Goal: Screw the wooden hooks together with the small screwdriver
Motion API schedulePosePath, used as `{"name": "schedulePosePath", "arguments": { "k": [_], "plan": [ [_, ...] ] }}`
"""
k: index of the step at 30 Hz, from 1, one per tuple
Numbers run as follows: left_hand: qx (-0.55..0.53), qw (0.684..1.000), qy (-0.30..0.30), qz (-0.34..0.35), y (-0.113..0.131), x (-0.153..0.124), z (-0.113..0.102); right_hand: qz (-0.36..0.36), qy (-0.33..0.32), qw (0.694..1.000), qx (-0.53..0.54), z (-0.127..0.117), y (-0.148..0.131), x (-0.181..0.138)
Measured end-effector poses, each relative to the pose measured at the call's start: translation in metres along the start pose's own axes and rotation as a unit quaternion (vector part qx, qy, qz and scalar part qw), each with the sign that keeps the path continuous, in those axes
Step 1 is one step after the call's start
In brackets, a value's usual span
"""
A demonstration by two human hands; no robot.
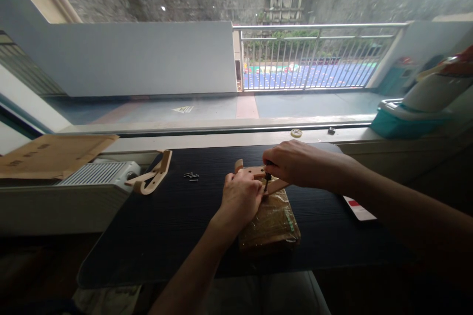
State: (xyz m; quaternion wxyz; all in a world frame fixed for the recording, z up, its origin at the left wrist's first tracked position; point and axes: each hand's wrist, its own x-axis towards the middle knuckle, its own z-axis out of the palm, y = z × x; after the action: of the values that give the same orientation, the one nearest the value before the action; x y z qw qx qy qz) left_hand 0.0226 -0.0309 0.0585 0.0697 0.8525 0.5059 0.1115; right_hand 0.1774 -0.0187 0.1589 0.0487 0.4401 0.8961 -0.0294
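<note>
Well to the left of the left hand [242, 194] sits a pale, curved wooden bracket [159, 175], with a few loose screws [191, 176] between the two. Beneath that hand's bent, gripping fingers, a pale wooden piece [278, 186] with small dark holes, partly hidden, lies over a brown, shiny-taped package [271, 226]. Just to its right, the right hand [293, 162] is closed round a dark-handled screwdriver [268, 176], its shaft pointing down at the wood.
</note>
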Motion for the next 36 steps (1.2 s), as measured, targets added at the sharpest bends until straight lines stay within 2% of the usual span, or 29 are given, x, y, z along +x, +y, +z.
{"name": "schedulePosePath", "arguments": {
  "k": [5,9,23,29,36],
  "plan": [
    [0.007,1.000,-0.004,-0.001,-0.001,0.000,0.002,-0.042,0.003,0.999,-0.010,-0.008,0.003,-0.002],
    [0.007,1.000,0.005,0.005,-0.003,0.000,0.004,-0.065,-0.034,0.997,-0.011,-0.010,-0.003,0.000],
    [0.002,1.000,0.002,0.003,-0.001,0.000,0.004,0.020,0.002,1.000,-0.014,0.000,0.002,-0.002],
    [0.003,1.000,0.001,-0.001,-0.002,0.000,0.002,-0.027,-0.004,0.999,-0.018,-0.008,0.005,-0.005],
    [0.004,1.000,-0.007,0.001,-0.001,0.001,0.003,-0.060,-0.043,0.997,-0.022,-0.011,-0.005,0.001]
  ]
}}
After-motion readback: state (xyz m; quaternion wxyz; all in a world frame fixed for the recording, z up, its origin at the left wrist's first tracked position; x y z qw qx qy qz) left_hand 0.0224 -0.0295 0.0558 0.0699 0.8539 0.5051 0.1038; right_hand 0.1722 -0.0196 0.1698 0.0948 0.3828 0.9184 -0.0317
